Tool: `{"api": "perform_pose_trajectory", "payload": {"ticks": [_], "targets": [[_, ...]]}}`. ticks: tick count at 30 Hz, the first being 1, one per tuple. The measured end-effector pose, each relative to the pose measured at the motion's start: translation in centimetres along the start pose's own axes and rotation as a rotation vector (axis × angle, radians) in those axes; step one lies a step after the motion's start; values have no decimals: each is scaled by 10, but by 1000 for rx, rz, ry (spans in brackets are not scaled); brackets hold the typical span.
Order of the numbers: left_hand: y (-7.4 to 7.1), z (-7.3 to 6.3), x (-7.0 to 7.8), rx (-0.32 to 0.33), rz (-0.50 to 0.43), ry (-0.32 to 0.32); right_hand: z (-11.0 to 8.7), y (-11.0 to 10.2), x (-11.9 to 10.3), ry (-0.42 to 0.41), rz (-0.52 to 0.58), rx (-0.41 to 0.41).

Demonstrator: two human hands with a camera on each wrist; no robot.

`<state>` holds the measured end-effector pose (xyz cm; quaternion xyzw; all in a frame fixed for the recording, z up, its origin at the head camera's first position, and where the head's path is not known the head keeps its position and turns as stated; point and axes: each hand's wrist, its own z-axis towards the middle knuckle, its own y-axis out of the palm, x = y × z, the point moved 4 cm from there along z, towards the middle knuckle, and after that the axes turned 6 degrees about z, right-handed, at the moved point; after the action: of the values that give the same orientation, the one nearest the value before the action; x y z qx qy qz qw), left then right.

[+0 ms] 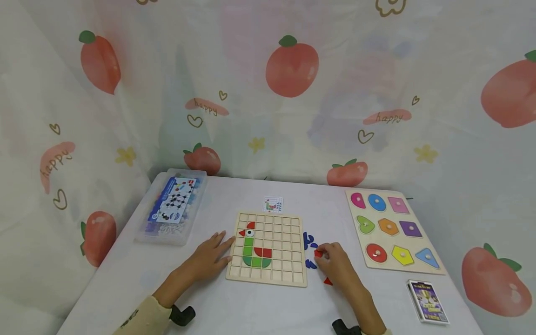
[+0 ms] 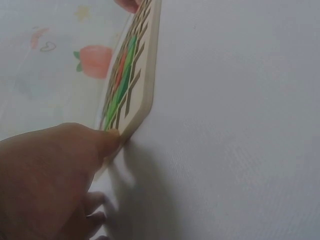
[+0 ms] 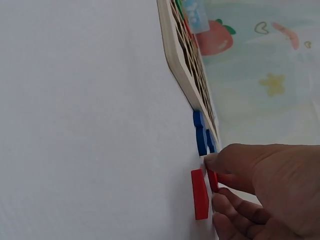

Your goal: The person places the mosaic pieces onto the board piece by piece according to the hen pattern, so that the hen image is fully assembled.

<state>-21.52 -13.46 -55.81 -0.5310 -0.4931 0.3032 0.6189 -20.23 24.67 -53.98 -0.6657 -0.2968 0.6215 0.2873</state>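
The right hand (image 1: 337, 266) pinches a small red block (image 1: 318, 253), just right of the pale wooden grid board (image 1: 284, 261); the left hand (image 1: 208, 258), fingers spread, touches the board's left edge! The right-wrist view exposes a second red block's (image 3: 200, 195) thick, straight side. Nine knobbed, coloured shapes (image 1: 388, 226) sit farther right.

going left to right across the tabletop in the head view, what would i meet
Clear plastic case with molecule-model label, left hand, gridded wooden board, blue pieces, right hand, knobbed shape puzzle board.
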Motion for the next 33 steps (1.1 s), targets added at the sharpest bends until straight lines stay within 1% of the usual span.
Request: {"api": "perform_pose_trajectory", "payload": {"ticks": [2,5,9,14,18,22,24,29,32,33], "targets": [[0,-1,0,1,-4,0,0,1,-1,-9,-9,20],[-1,-2,1,-1,-17,6,0,2,-2,0,-17,37],[-3,-3,3,-1,-26,15,0,3,-1,18,-10,36],[-5,-3,4,-4,-25,7,0,4,-2,15,-5,35],[-5,-4,4,-1,-26,13,0,5,-7,14,9,57],[-5,-4,4,0,-28,13,-2,11,-23,-10,47,75],[-5,-4,4,-1,-30,11,-4,17,-34,-33,55,66],[-5,-3,4,-5,-29,-1,-7,36,-61,-106,60,24],[-5,-3,3,-4,-26,-6,-5,46,-73,-147,76,-6],[-5,-3,3,-3,-25,-5,-4,49,-76,-149,79,-15]]}}
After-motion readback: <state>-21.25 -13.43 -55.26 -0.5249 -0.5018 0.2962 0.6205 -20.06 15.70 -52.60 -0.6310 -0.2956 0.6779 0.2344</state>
